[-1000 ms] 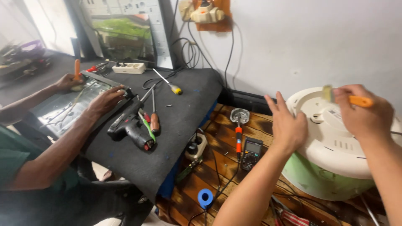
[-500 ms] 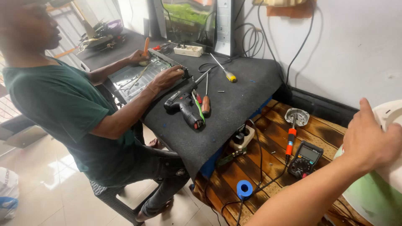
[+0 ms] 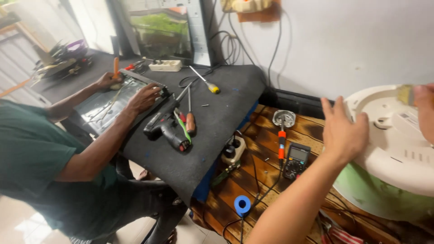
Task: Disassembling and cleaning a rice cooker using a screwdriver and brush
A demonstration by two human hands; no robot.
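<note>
A round white appliance with a pale green body (image 3: 389, 149) lies on the wooden bench at the right. My left hand (image 3: 341, 131) rests flat against its near rim, fingers spread, holding nothing. My right hand (image 3: 425, 110) is cut off by the right edge of the view above the appliance's white base. It is closed on a blurred yellowish tool (image 3: 405, 94), whose tip I cannot make out.
A person in a green shirt (image 3: 40, 162) sits at left, both hands on a flat panel (image 3: 108, 101) on a black mat (image 3: 212, 122). On the mat lie a black power tool (image 3: 165, 129) and screwdrivers (image 3: 190, 119). A multimeter (image 3: 296, 160), an orange-handled soldering iron (image 3: 281, 142) and a blue tape roll (image 3: 242, 204) lie on the bench.
The view swung left toward the seated person and has come back right. My right hand with its tool is in sight again, and my left hand stays at the appliance's rim.
</note>
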